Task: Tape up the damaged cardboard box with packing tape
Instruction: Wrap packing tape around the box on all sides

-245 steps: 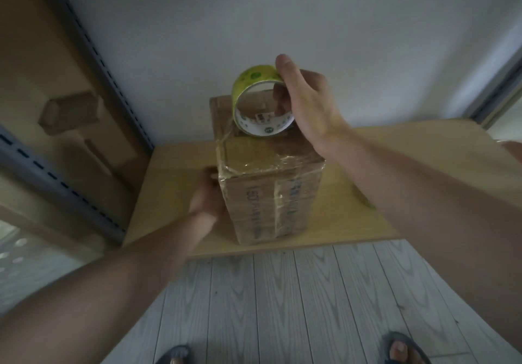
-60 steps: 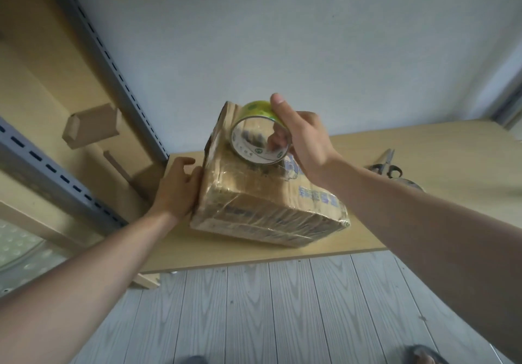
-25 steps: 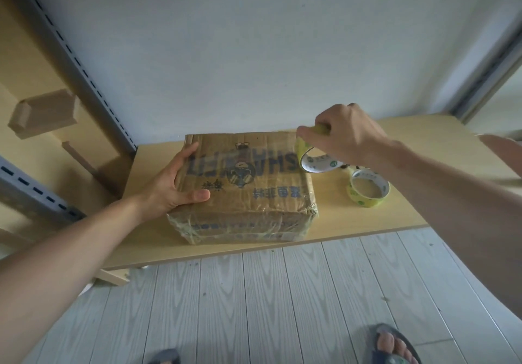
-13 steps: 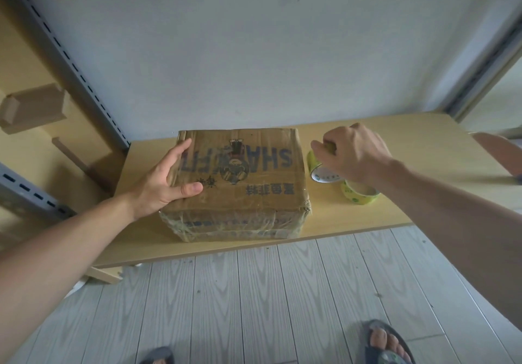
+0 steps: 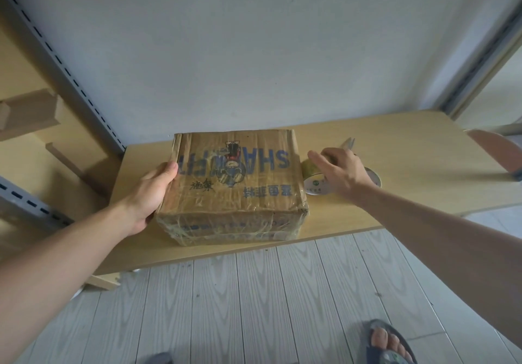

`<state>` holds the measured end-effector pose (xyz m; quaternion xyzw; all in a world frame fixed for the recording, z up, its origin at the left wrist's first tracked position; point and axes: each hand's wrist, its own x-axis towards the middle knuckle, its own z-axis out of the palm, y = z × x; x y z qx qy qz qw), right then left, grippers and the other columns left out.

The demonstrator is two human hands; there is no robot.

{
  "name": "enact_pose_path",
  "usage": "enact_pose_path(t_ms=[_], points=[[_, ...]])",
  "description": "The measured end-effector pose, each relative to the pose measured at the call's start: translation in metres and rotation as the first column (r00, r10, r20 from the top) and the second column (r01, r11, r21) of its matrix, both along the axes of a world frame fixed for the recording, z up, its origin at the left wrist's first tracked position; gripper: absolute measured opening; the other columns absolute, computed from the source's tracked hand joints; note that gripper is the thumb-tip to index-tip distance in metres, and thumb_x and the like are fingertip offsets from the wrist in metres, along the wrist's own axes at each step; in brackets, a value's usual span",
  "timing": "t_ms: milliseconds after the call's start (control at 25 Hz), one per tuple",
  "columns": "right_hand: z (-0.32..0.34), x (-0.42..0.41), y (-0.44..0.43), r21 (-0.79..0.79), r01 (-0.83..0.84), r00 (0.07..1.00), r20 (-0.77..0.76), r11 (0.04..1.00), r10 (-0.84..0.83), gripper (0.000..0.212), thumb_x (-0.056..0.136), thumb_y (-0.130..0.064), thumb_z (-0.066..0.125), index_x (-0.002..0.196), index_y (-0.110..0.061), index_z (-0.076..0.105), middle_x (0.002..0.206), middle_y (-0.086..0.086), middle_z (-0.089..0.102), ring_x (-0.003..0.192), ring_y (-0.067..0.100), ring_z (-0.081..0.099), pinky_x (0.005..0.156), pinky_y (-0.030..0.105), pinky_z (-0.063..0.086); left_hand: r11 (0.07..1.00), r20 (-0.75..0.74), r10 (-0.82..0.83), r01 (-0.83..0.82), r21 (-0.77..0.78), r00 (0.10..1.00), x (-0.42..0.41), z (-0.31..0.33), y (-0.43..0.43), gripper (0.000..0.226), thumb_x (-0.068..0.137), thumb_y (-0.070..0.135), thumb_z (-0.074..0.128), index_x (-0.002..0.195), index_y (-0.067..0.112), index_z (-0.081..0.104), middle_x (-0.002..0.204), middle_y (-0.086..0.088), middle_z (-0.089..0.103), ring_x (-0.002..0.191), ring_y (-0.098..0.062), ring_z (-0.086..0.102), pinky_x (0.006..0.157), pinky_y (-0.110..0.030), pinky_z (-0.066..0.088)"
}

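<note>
The cardboard box [image 5: 234, 183], wrapped in clear tape and printed with blue letters, lies flat on the wooden table [image 5: 423, 166]. My left hand [image 5: 149, 191] grips its left side, thumb on the top face. A yellow-green packing tape roll [image 5: 313, 183] rests on the table just right of the box. My right hand [image 5: 339, 171] hovers over that roll with fingers stretched out and holds nothing.
A second tape roll [image 5: 374, 178] lies behind my right hand, and scissors [image 5: 348, 145] lie beyond it. A grey slotted shelf rail [image 5: 70, 81] runs along the wall at left. A brown rounded object [image 5: 491, 149] juts in at right. My sandalled foot [image 5: 387, 341] stands below the table's front edge.
The box went from standing on end to lying flat. My right hand set the tape roll down beside it and let go. My left hand shifted from the top face to the left edge.
</note>
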<state>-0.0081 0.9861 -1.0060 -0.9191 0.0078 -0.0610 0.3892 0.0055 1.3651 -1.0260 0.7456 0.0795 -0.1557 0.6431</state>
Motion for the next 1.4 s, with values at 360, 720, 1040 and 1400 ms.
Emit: enact_pose_path(t_ms=[360,720,1040,1400], points=[[0.1,0.015,0.021,0.614,-0.018,0.966,0.214,0.789,-0.144,0.046,0.098,-0.048,0.044,0.066,-0.016,0.055,0.062,0.0,0.054,0.063,0.018,0.049,0.07,0.035,0.037,0.982,-0.175,0.123,-0.095,0.16,0.977,-0.026,-0.036,-0.034,0.08,0.072,0.086,0.06,0.101,0.012,0.067,0.111,-0.013,0.075,0.099,-0.033,0.069,0.094,-0.051,0.053],[0.122,0.027,0.116,0.533,-0.203,0.973,0.205,0.822,0.107,0.05,0.093,-0.056,0.04,0.056,-0.023,0.046,0.056,-0.001,0.044,0.058,0.018,0.041,0.063,0.041,0.035,0.938,0.277,0.084,0.017,-0.345,0.957,0.002,0.081,-0.098,0.055,0.083,0.033,0.049,0.13,0.006,0.053,0.132,-0.009,0.059,0.119,-0.025,0.058,0.104,-0.048,0.046],[0.129,0.02,0.098,0.662,-0.162,0.984,0.161,0.732,0.073,0.043,0.105,-0.032,0.042,0.068,-0.01,0.046,0.056,0.0,0.04,0.055,0.018,0.039,0.05,0.026,0.034,0.99,0.553,-0.143,0.111,0.092,0.821,0.018,0.113,-0.129,0.098,0.061,0.051,0.096,0.141,0.016,0.05,0.128,-0.01,0.067,0.125,-0.026,0.062,0.109,-0.05,0.046],[0.129,0.026,0.097,0.527,-0.184,0.98,0.164,0.83,0.113,0.057,0.102,-0.044,0.044,0.05,-0.018,0.042,0.047,-0.003,0.043,0.056,0.021,0.046,0.064,0.043,0.042,0.964,0.392,-0.266,0.251,0.089,0.881,0.018,0.097,-0.12,0.105,0.066,0.041,0.095,0.15,0.011,0.04,0.133,-0.002,0.067,0.125,-0.018,0.063,0.108,-0.046,0.049]])
